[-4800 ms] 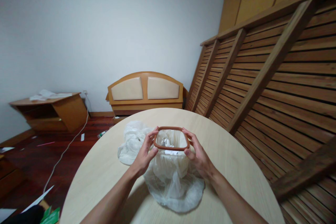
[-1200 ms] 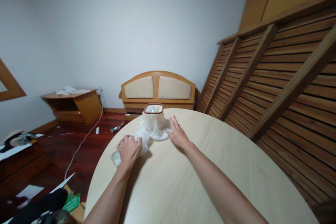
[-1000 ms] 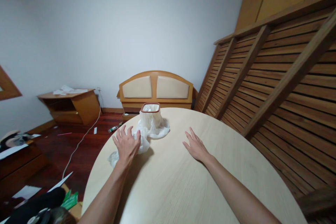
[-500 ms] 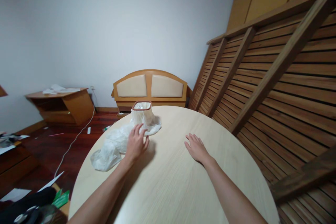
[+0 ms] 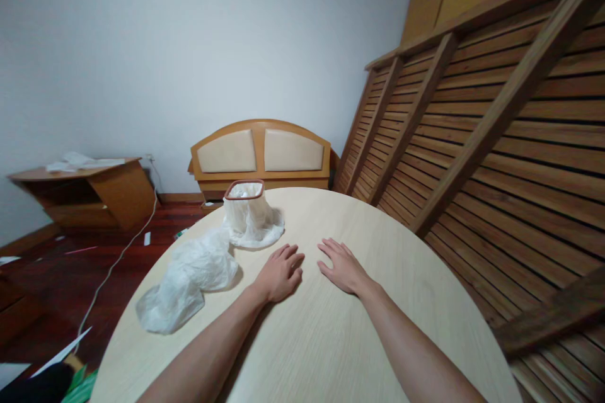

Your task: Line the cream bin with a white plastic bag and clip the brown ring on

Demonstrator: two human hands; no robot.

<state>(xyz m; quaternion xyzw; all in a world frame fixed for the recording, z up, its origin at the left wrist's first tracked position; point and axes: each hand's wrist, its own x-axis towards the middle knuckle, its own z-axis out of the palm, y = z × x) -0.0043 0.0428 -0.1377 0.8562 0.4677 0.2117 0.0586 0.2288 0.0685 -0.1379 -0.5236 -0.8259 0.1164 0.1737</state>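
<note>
My left hand (image 5: 280, 272) is low over the round pale table (image 5: 321, 340), fingers loosely spread and holding nothing. To its right, my right hand (image 5: 344, 266) lies palm down on the tabletop with fingers apart. A small bin (image 5: 246, 211) with a reddish-brown rim stands beyond my left hand; a white plastic bag lines it and spills out round its base. Left of my left hand lies a crumpled, translucent white plastic bag (image 5: 189, 277). Neither hand touches the bin or this bag.
A wooden headboard (image 5: 261, 157) stands against the wall behind the table. Slatted wooden panels (image 5: 472, 157) lean along the right side. On the left, a low wooden cabinet (image 5: 113, 198) bears white sheets, and a white cable (image 5: 116, 261) runs over the dark red floor.
My left hand has moved right and nearer, away from the plastic bag, and now lies beside my right hand. My right hand stays nearly in place. The view has shifted slightly.
</note>
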